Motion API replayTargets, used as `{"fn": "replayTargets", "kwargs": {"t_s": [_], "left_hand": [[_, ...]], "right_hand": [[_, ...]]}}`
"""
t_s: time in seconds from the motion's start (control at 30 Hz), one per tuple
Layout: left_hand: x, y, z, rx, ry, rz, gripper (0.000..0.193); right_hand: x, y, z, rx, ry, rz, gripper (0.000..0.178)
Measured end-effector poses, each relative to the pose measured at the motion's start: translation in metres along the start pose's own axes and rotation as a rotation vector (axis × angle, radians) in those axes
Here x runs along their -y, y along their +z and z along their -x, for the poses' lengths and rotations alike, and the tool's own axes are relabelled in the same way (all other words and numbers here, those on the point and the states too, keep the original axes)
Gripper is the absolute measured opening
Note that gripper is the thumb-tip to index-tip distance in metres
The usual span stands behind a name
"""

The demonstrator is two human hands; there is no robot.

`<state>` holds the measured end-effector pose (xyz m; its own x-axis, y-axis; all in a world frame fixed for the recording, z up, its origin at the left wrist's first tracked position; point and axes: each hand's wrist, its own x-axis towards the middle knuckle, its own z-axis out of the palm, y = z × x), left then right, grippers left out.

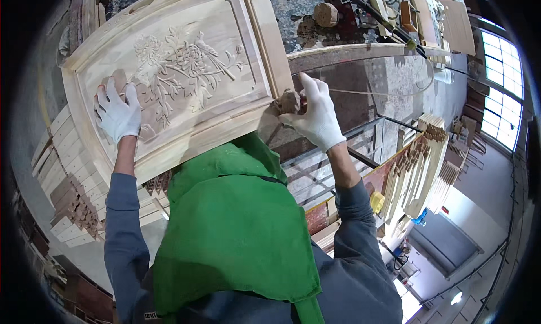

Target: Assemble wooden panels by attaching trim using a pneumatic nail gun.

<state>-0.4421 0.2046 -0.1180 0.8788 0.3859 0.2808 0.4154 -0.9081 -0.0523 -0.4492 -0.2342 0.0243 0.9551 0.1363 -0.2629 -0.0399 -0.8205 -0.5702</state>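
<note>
Carved wooden panel [172, 79], flowers [191, 58] within its frame [209, 131], under spread left hand [120, 112], right hand [318, 116] around brown lump [289, 101]

Panel [169, 70] before apron [239, 234], stacked boards [59, 146] left, window [501, 81] far right

The person's left hand [119, 115], gloved in white, lay palm down with its fingers spread and pointing forward, the left forearm [123, 205] reaching almost straight ahead. The right hand [318, 118], likewise gloved, was curled in a grip, its right forearm [356, 211] slanting inward. Skin showed between each glove and its dark sleeve.
</note>
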Motion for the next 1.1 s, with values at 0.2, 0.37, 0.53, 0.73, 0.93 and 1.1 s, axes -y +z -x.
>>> {"fn": "replayTargets", "kwargs": {"t_s": [0.2, 0.37, 0.53, 0.73, 0.93, 1.1], "left_hand": [[0.002, 0.004, 0.000, 0.012, -0.007, 0.000, 0.061], [0.006, 0.009, -0.007, 0.011, 0.015, 0.048, 0.062], [0.012, 0.006, 0.005, 0.051, 0.006, -0.024, 0.062], [-0.001, -0.005, 0.003, 0.001, 0.006, -0.001, 0.061], [0.006, 0.005, 0.001, -0.014, -0.001, 0.045, 0.061], [0.004, 0.010, 0.007, -0.017, 0.028, -0.005, 0.061]], "right_hand": [[-0.010, 0.051, 0.000, -0.371, -0.346, 0.214, 0.049], [-0.031, 0.077, -0.014, -0.427, -0.436, 0.354, 0.050], [-0.057, 0.064, 0.021, -0.260, -0.313, 0.196, 0.047], [-0.048, 0.061, 0.017, -0.195, -0.276, 0.136, 0.041], [-0.058, 0.053, 0.016, -0.156, -0.303, 0.245, 0.046], [-0.046, 0.048, 0.017, -0.124, -0.253, 0.310, 0.045]]}}
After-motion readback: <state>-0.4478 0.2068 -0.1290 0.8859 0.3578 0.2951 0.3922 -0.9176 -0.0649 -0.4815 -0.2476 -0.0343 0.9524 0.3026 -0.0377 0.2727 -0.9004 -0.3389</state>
